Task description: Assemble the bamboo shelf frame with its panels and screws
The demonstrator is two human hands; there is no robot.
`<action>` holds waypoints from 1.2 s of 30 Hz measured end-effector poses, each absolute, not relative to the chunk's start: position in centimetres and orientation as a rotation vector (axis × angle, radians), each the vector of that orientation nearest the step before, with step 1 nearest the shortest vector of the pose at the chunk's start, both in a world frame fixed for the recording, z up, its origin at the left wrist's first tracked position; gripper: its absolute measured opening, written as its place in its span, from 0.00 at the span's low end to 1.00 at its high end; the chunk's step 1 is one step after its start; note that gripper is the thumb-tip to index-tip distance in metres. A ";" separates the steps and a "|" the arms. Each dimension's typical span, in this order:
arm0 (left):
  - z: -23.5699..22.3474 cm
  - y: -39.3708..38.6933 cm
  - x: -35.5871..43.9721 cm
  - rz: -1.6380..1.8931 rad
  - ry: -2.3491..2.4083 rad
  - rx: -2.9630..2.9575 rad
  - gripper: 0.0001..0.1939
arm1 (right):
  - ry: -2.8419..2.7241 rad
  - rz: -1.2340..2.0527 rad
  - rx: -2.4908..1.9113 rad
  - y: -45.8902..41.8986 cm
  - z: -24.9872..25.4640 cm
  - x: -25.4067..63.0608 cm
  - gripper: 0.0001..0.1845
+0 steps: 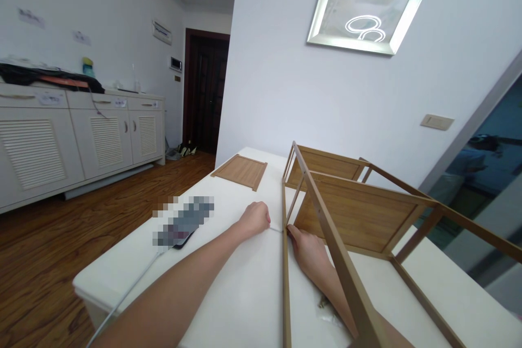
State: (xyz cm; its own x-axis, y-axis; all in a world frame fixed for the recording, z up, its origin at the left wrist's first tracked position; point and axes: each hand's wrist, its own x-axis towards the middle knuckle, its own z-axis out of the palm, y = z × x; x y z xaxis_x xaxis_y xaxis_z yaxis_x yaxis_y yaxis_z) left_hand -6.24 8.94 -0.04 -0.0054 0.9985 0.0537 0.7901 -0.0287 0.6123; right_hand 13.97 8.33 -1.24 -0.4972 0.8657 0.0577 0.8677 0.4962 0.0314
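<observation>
Wood frame long axis fwd; L fingers gripping rod, R fingers pinching rail.

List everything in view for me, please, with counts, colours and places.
Wooden shelf frame with flat panels: one, brown, table's right half
Thin rod: one, pale, between left hand and frame
Flat rectangular wooden panel: one, brown, table's far left
Small parts: count unclear, brassy, by right forearm
Phone-like device: one, dark, blurred, table's left
Cable: one, white, at device
Rectangular table: one, white, under these
Framed picture: one, silver-edged, wall
Louvred cabinet: one, white, far left
Door: one, dark, background
Shoes: several, mixed, by door
Left hand: one, bare, centre
Right hand: one, bare, at frame
</observation>
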 end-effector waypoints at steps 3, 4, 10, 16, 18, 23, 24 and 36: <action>-0.2 8.5 -6.0 0.657 1.837 2.004 0.08 | -2.686 -0.081 -1.542 8.3 -1.2 14.0 0.22; -0.2 8.4 -5.9 0.641 1.832 2.036 0.08 | -2.685 -0.080 -1.537 8.3 -1.2 14.0 0.22; 0.1 8.2 -6.5 0.617 1.796 2.144 0.10 | -2.686 -0.086 -1.523 8.1 -1.0 14.0 0.20; -0.3 8.7 -7.2 0.651 1.729 2.142 0.11 | -2.690 -0.107 -1.539 8.1 -1.1 14.0 0.20; -0.6 8.8 -7.2 0.657 1.698 2.130 0.11 | -2.687 -0.124 -1.537 8.1 -1.0 14.0 0.20; -0.9 9.1 -7.3 0.684 1.715 2.092 0.11 | -2.687 -0.165 -1.516 7.9 -0.6 13.7 0.19; -1.0 9.2 -7.3 0.690 1.724 2.084 0.11 | -2.684 -0.172 -1.517 7.9 -0.5 13.7 0.18; -1.1 9.4 -7.0 0.732 1.738 2.028 0.11 | -2.632 -0.203 -1.570 7.5 -0.2 12.8 0.19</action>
